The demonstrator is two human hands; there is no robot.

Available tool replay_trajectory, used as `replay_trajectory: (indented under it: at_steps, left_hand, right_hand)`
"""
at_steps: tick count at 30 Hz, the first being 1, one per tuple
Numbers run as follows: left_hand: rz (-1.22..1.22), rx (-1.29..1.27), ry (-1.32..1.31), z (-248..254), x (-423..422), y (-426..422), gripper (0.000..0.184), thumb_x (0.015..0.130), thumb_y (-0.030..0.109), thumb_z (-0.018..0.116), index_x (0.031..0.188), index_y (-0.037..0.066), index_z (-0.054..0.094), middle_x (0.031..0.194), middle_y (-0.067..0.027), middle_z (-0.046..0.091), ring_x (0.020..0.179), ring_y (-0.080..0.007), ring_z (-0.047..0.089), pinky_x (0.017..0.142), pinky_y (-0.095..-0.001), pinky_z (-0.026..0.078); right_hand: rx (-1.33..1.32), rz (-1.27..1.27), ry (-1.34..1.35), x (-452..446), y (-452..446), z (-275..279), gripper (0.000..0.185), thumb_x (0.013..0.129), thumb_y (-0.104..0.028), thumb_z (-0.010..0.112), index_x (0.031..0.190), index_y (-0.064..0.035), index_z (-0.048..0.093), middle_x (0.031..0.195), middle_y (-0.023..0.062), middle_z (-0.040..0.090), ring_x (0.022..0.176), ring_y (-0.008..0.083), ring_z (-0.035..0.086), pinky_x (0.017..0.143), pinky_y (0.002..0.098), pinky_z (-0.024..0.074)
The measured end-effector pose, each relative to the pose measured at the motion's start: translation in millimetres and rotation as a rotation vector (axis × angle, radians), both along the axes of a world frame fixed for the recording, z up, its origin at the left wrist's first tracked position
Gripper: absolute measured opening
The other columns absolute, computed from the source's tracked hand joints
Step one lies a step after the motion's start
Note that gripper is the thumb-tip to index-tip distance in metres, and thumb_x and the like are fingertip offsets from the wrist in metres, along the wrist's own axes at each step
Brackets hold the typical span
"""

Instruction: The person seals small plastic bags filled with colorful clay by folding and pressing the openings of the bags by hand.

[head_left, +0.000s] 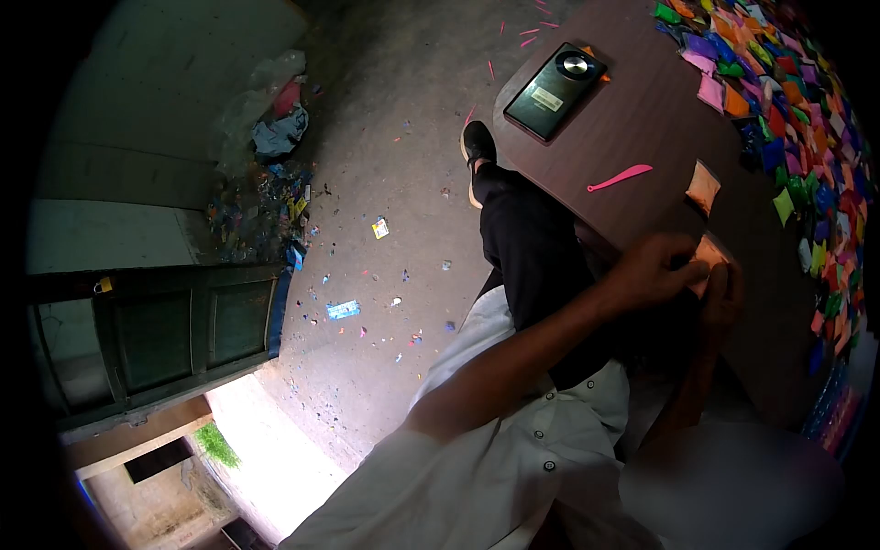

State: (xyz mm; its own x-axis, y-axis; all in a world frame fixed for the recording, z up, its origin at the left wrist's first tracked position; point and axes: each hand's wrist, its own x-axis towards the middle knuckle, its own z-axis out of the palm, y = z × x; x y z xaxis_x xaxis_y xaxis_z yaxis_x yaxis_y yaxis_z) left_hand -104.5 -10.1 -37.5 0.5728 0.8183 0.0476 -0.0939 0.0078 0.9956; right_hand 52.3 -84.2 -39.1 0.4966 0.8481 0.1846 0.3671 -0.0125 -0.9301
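An orange packet (711, 260) is held between my two hands at the near edge of the brown table (632, 119). My left hand (655, 268) is closed, its fingertips pinching the packet's left side. My right hand (722, 298) grips the same packet from below and from the right, its fingers partly in shadow. Just above my hands lies another orange packet (703, 188). A pink plastic knife (620, 178) rests on the table to the upper left of them.
A dark phone (555, 92) lies near the table's rounded corner. Many colourful small packets (788, 101) are heaped along the right side. Scraps and wrappers (344, 310) litter the floor, near a green door (156, 335).
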Motion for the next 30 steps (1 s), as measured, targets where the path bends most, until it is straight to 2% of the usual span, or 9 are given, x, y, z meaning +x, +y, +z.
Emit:
replay_trajectory:
  at_steps: [4,9,13,15,17,21,25,28,30]
  left_hand:
    - [-0.031,0.092,0.092,10,-4,-1,0.029,0.091,0.024,0.070,0.079,-0.001,0.062,0.065,-0.0037,0.054,0.063,-0.0068,0.050,0.056,-0.0313,0.040]
    - [0.011,0.045,0.037,7,0,-2,0.026,0.089,0.021,0.071,0.079,-0.001,0.061,0.064,-0.0043,0.053,0.063,-0.0073,0.049,0.055,-0.0321,0.040]
    - [-0.020,0.002,-0.017,1,-1,1,0.025,0.089,0.022,0.071,0.080,-0.001,0.063,0.065,-0.0054,0.056,0.062,-0.0076,0.052,0.055,-0.0321,0.041]
    - [-0.020,0.015,0.003,5,-2,-1,0.026,0.089,0.022,0.071,0.080,-0.001,0.063,0.065,-0.0057,0.056,0.061,-0.0080,0.052,0.055,-0.0323,0.041]
    - [-0.020,0.029,0.023,11,-3,-2,0.026,0.089,0.022,0.071,0.080,-0.001,0.064,0.065,-0.0060,0.057,0.061,-0.0084,0.052,0.055,-0.0324,0.041]
    - [0.010,0.075,0.094,12,-2,-3,0.027,0.087,0.024,0.073,0.079,0.000,0.063,0.063,-0.0072,0.055,0.059,-0.0103,0.052,0.055,-0.0330,0.041]
    - [0.040,0.096,0.060,3,0,-2,0.031,0.086,0.024,0.075,0.076,0.000,0.059,0.061,-0.0077,0.051,0.057,-0.0122,0.049,0.054,-0.0342,0.040]
    - [0.034,0.095,0.040,1,1,-1,0.033,0.085,0.025,0.076,0.075,0.000,0.057,0.061,-0.0072,0.050,0.056,-0.0126,0.047,0.054,-0.0350,0.040]
    - [0.023,0.122,0.065,3,1,-1,0.033,0.085,0.025,0.076,0.075,0.000,0.057,0.061,-0.0073,0.051,0.057,-0.0126,0.048,0.054,-0.0349,0.040]
  right_hand:
    - [-0.006,0.006,0.118,4,-1,1,0.019,0.103,-0.017,0.054,0.101,0.0002,0.062,0.087,0.0018,0.059,0.080,0.0109,0.055,0.073,0.0273,0.0464]
    - [0.026,0.017,0.204,3,-3,4,0.018,0.104,-0.016,0.054,0.093,-0.0027,0.058,0.082,-0.0021,0.052,0.074,0.0075,0.048,0.065,0.0261,0.0402]
    - [0.006,0.036,0.051,-4,1,10,0.016,0.104,-0.015,0.054,0.094,-0.0027,0.058,0.082,-0.0015,0.053,0.075,0.0074,0.050,0.067,0.0254,0.0416]
    - [0.049,-0.007,0.203,-13,4,18,0.015,0.103,-0.015,0.055,0.094,-0.0026,0.058,0.083,-0.0013,0.054,0.076,0.0068,0.051,0.067,0.0246,0.0426]
    - [0.061,0.030,0.209,4,1,2,0.015,0.103,-0.015,0.055,0.095,-0.0023,0.058,0.083,-0.0011,0.054,0.076,0.0068,0.051,0.067,0.0248,0.0433]
    - [0.062,0.053,0.264,0,1,7,0.014,0.102,-0.013,0.056,0.094,-0.0026,0.058,0.083,-0.0010,0.054,0.074,0.0073,0.051,0.065,0.0251,0.0430]
    - [-0.010,0.042,0.223,4,-2,7,0.015,0.102,-0.015,0.055,0.093,-0.0038,0.059,0.083,-0.0009,0.053,0.073,0.0073,0.049,0.065,0.0247,0.0416]
    - [0.016,0.052,0.027,6,-3,3,0.018,0.103,-0.019,0.055,0.094,-0.0039,0.060,0.082,-0.0012,0.053,0.072,0.0076,0.047,0.066,0.0249,0.0402]
    - [0.036,0.005,0.006,3,-1,5,0.021,0.104,-0.020,0.053,0.096,-0.0026,0.062,0.085,-0.0002,0.056,0.075,0.0083,0.050,0.069,0.0259,0.0415]
